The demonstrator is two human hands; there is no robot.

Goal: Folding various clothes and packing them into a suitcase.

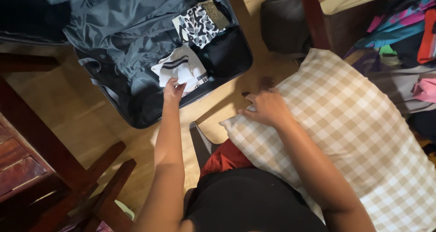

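Observation:
My left hand [173,89] reaches into an open dark grey suitcase [136,41] on the wooden floor and grips the edge of a white garment with black stripes [179,67]. Behind it in the suitcase lies a folded black-and-white patterned cloth [196,27] with a gold-brown item [215,13] on top. My right hand [268,107] rests palm down, fingers spread, on the near corner of a beige checked pillow [345,123] that lies to the right. It holds nothing.
Dark wooden furniture legs [68,168] stand at the lower left. A pile of colourful clothes [399,32] lies at the upper right beside a red-brown post [313,18]. A red cloth [227,158] and a grey strap [200,143] lie near my body.

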